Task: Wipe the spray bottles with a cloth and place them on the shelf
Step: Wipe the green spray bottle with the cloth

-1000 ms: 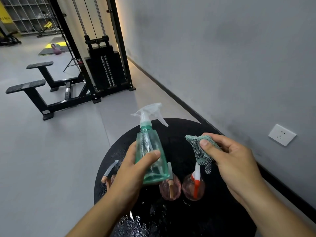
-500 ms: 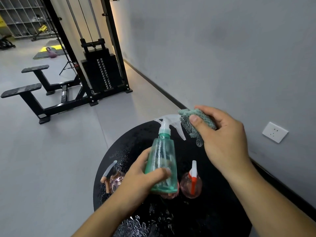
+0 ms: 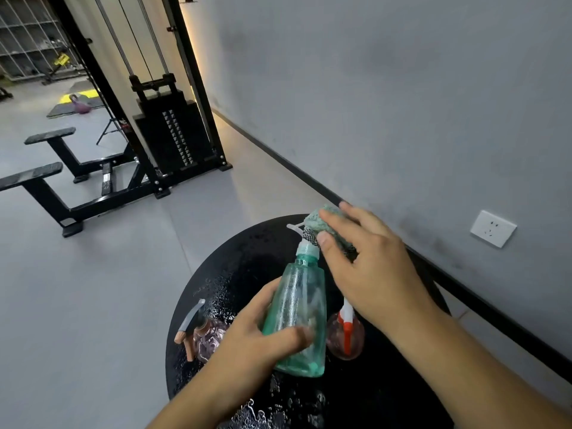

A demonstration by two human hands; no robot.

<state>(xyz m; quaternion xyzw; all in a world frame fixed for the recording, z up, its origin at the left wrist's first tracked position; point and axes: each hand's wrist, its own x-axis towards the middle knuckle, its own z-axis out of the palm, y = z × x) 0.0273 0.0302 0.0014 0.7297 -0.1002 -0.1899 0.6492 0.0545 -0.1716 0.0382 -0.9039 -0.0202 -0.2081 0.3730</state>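
Note:
My left hand (image 3: 257,339) grips a clear green spray bottle (image 3: 298,308) by its lower body, holding it upright above the round black table (image 3: 402,382). My right hand (image 3: 371,267) holds a green mesh cloth (image 3: 322,224) wrapped over the bottle's white trigger head, which is mostly hidden. On the wet table stand a pink round bottle with a red and white sprayer (image 3: 345,335) and another pink bottle with a grey and tan sprayer (image 3: 201,332). A third pink bottle seen earlier is hidden behind the green one.
Water drops cover the table's left and front parts. A grey wall with a white socket (image 3: 492,228) runs along the right. A black cable weight machine (image 3: 167,134) and bench stand on the grey floor to the left. Wire shelving (image 3: 28,35) stands far back left.
My left hand carried the green bottle rightward and a little nearer. My right hand rose with the cloth and closed it over the bottle's trigger head.

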